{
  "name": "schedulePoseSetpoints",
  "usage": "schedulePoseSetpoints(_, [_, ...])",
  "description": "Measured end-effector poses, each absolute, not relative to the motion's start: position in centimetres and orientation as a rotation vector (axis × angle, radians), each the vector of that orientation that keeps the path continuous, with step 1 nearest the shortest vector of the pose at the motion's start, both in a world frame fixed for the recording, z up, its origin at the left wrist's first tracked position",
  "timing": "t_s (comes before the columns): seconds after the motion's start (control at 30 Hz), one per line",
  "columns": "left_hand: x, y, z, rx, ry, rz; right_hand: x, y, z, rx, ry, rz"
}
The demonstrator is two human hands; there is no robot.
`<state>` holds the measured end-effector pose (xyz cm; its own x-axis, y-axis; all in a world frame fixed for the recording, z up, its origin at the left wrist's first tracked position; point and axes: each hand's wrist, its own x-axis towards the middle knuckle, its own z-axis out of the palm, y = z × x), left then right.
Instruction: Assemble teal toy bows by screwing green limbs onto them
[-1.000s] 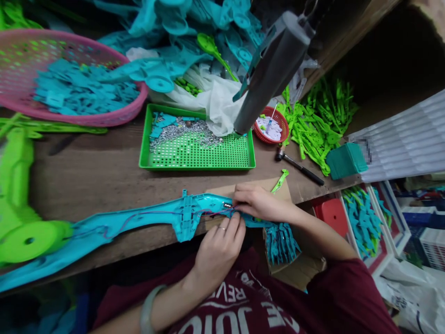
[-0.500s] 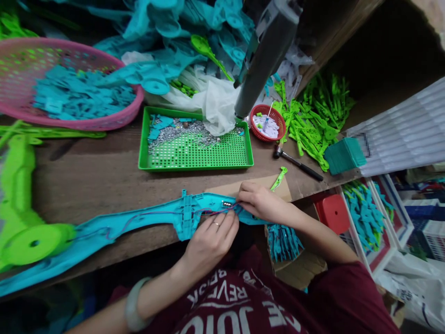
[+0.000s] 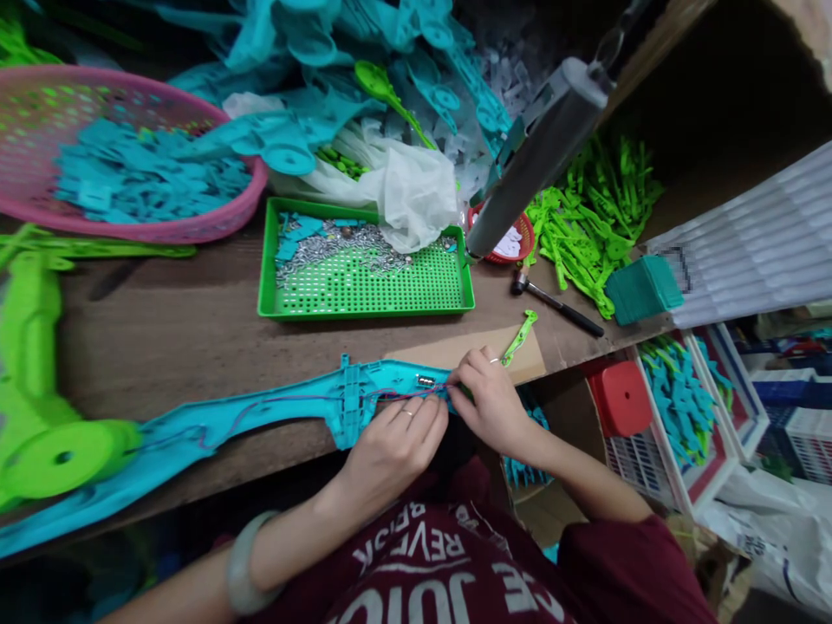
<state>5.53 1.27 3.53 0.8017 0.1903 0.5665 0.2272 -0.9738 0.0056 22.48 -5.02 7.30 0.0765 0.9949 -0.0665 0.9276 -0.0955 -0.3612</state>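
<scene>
A long blue plastic half-shell (image 3: 273, 407) lies along the table's front edge, its inner side up. Thin red and blue wires (image 3: 260, 400) run along its inside, past a small metal spring (image 3: 425, 380) near the right end. My left hand (image 3: 396, 438), wearing a ring, is closed over the shell's near edge, its fingertips pressing at the wires. Close beside it, my right hand (image 3: 490, 403) pinches the wires at the shell's right end, most of which it hides. A small green lever-like piece (image 3: 520, 338) lies on cardboard just beyond the right hand.
A green tray (image 3: 364, 314) of screws sits behind the shell. An electric screwdriver (image 3: 536, 160) hangs over a red basket (image 3: 520, 250). Right of them are a hammer (image 3: 559, 305) and green parts (image 3: 585, 225). A pink basket (image 3: 195, 230) and a green gun-shaped body (image 3: 39, 390) occupy the left.
The hanging screwdriver has swung to the right, now partly covering the red basket. My right hand has turned and shifted slightly, its forearm lower; my left hand stays nearly in place.
</scene>
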Motion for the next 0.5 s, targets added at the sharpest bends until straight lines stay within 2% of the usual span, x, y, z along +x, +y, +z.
schedulePoseSetpoints(0.27, [5.7, 1.7, 3.7, -2.962, -0.325, -0.976, 20.8, -4.8, 6.4, -2.325, -1.649, 0.348])
schedulePoseSetpoints(0.4, [5.5, 2.1, 3.7, -3.017, -0.331, -1.007, 21.5, -4.9, 6.2, -2.288, -1.769, 0.319])
schedulePoseSetpoints(0.5, [5.5, 2.2, 3.8, -3.022, -0.322, -0.994, 22.3, -5.7, 5.8, -2.088, -1.979, 0.200])
